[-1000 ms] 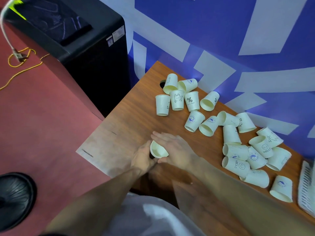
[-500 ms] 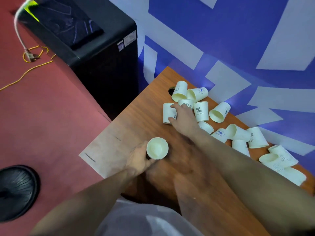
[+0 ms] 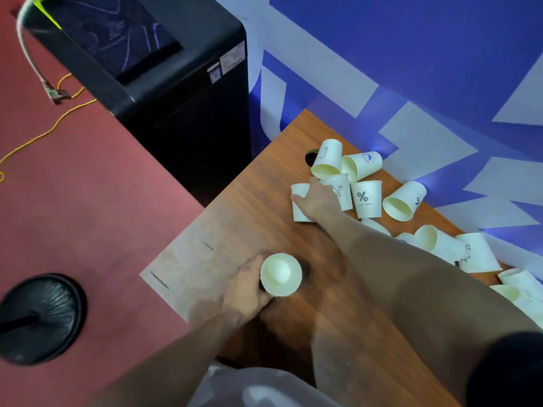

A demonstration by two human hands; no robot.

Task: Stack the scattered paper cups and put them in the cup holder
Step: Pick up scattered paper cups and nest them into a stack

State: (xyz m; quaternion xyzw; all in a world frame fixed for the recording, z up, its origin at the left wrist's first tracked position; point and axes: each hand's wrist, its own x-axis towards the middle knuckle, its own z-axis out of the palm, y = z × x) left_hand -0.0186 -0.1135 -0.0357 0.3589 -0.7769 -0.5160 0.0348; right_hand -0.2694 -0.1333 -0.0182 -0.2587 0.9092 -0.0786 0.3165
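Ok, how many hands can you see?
2. The left hand grips an open-topped cup near the front of the table. The right hand reaches farther back and closes on a plain cup.

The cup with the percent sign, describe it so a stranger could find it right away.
Start at the wooden table against the blue and white wall, and look at the cluster of paper cups near its far corner. The percent cup stands upside down just right of the right hand. Only it carries a bold percent sign.
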